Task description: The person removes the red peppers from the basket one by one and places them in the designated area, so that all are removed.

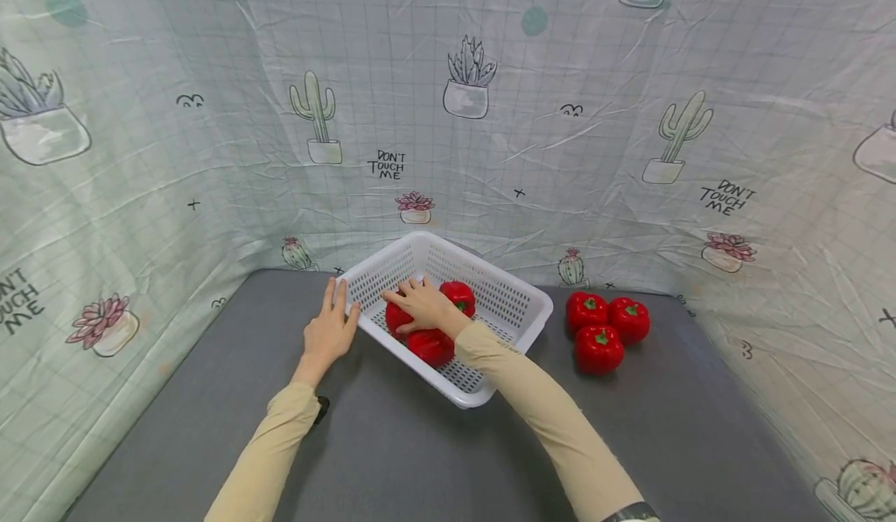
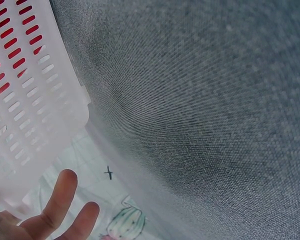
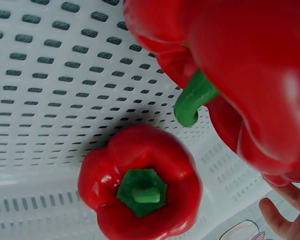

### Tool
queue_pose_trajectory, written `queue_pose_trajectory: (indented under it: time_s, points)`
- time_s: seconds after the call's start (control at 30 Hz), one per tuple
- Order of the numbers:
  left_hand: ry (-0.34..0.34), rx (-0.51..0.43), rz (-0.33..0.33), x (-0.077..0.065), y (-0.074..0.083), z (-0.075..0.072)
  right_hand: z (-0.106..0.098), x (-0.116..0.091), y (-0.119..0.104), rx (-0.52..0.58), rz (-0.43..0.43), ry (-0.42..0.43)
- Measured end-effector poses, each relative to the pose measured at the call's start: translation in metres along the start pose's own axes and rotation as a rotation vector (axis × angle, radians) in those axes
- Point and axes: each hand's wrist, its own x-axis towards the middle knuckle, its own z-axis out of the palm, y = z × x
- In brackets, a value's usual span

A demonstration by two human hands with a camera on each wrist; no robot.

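A white perforated plastic basket (image 1: pixel 521 292) holds several red bell peppers. Inside it, my right hand (image 1: pixel 425 304) grips a red bell pepper (image 1: pixel 397 318) near the left corner; fingertips show beyond its far side in the right wrist view. A second bell pepper (image 1: pixel 432 348) lies under the wrist by the near wall. Behind the hand stands another bell pepper (image 3: pixel 142 187), green stem toward the wrist camera. At the basket's left corner, my left hand (image 1: pixel 329 337) rests with fingers extended against the outside of the rim.
Three more red bell peppers (image 1: pixel 600 349) are grouped on the grey tabletop (image 1: pixel 420 460), right of the basket. A cactus-print cloth (image 1: pixel 392 102) hangs behind and along both sides. A small black object (image 1: pixel 321 409) shows beside the left sleeve.
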Motion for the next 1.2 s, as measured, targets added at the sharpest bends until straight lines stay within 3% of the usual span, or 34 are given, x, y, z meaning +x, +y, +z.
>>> queue_pose_trajectory:
  time_s: [0.53, 0.87, 1.0, 1.2]
  points:
    - [-0.008, 0.0, -0.003, 0.001, 0.0, 0.0, -0.015, -0.013, 0.014, 0.01, 0.002, 0.075]
    - [0.004, -0.002, 0.0, 0.0, 0.0, 0.001, -0.027, -0.022, 0.018, 0.012, -0.024, 0.165]
    - [0.0, 0.003, -0.001, 0.0, 0.0, 0.001, -0.034, -0.028, 0.017, 0.009, -0.042, 0.215]
    - [-0.002, 0.0, -0.008, -0.001, 0.0, 0.002, -0.05, -0.039, 0.016, 0.0, -0.062, 0.219]
